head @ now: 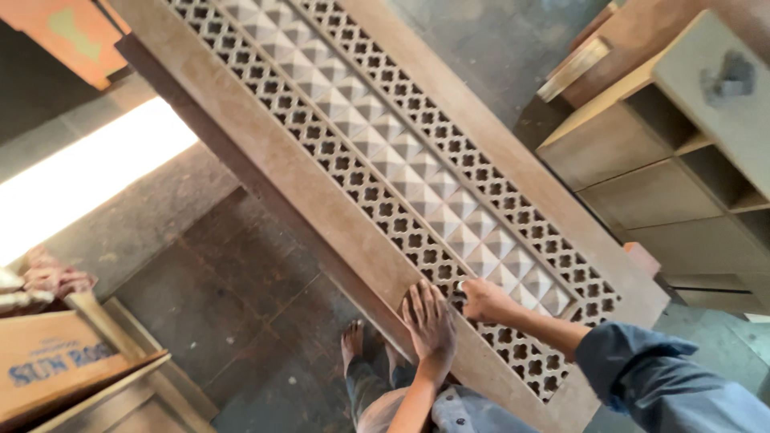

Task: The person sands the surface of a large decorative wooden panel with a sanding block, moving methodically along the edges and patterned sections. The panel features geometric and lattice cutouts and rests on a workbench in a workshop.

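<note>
With my left hand (429,321) pressed flat, fingers spread, on the carved panel (417,192) and my right hand (484,301) pinching a small pad against its lattice just beside, excess pressure could snap the thin fretwork.

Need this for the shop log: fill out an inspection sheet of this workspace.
Surface: dusty concrete floor.
Job's things: long carved wooden panel with lattice bands and a pyramid-relief centre strip.
Clutter: cardboard box, wooden frame pieces beside it.
Grippers: left hand flat on the panel's frame; right hand pinching something small at the lattice, too small to identify.
Cables: nothing seen.
Surroundings: open shelf unit, bare foot on the floor.
</note>
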